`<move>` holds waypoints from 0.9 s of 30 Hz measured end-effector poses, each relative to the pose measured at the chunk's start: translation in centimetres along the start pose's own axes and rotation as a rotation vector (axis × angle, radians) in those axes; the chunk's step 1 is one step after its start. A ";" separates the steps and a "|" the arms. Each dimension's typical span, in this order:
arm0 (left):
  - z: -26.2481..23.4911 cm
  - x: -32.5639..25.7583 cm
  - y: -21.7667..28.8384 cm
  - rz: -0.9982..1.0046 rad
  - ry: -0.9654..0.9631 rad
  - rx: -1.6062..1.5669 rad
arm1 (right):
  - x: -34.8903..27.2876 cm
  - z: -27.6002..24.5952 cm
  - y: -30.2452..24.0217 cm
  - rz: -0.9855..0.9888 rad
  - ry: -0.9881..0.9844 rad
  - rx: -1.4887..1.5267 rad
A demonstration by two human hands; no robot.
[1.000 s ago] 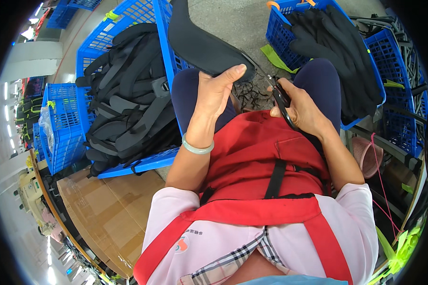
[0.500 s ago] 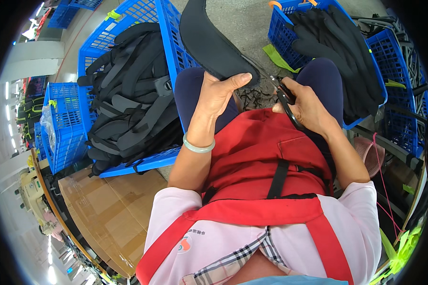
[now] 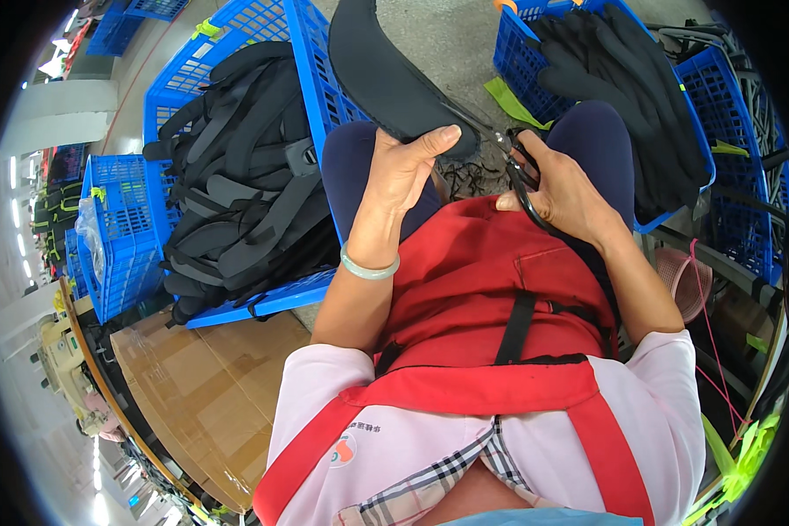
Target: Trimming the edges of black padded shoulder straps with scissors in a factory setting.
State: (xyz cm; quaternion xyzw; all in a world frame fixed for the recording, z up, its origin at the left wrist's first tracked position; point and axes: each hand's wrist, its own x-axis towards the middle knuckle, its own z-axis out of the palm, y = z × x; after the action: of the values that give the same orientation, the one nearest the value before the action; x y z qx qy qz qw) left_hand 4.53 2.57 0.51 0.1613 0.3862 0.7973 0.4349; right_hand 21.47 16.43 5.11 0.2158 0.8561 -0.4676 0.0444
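My left hand (image 3: pixel 401 171), with a pale bangle at the wrist, grips the near end of a curved black padded strap (image 3: pixel 381 74), thumb on top. The strap rises from the hand toward the top of the view, beside a blue crate. In my right hand (image 3: pixel 570 186) is a pair of scissors (image 3: pixel 503 138) with black handles, fingers and thumb around the loops. Its blades point up and left and lie along the strap's right edge, close to its near end. Whether they touch the strap I cannot tell.
A blue crate (image 3: pixel 317 88) on the left holds a heap of black straps (image 3: pixel 245 175). Another blue crate (image 3: pixel 522 66) at the right holds long black pads (image 3: pixel 627 105). Black scraps (image 3: pixel 478 180) litter the floor between my knees. A cardboard box (image 3: pixel 202 377) sits at lower left.
My right hand and the scissors have shifted slightly up and left, bringing the blades further along the strap's edge. My left hand keeps its grip on the strap, nearly in place.
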 end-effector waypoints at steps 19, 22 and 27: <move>0.9 -0.3 -1.2 -0.043 -0.147 0.046 | 0.5 2.2 1.5 -0.145 0.148 0.378; 1.3 -0.6 -1.9 -0.014 -0.112 0.120 | 1.7 2.9 0.2 -0.069 0.198 0.565; 0.4 0.2 -0.6 -0.107 0.056 -0.181 | 1.8 2.9 0.3 -0.129 0.180 0.437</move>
State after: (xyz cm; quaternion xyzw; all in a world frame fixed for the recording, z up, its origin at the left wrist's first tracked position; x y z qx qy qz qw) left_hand 4.97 3.16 0.36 0.0782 0.3327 0.8086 0.4789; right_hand 19.58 14.77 2.79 0.2059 0.7471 -0.6224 -0.1099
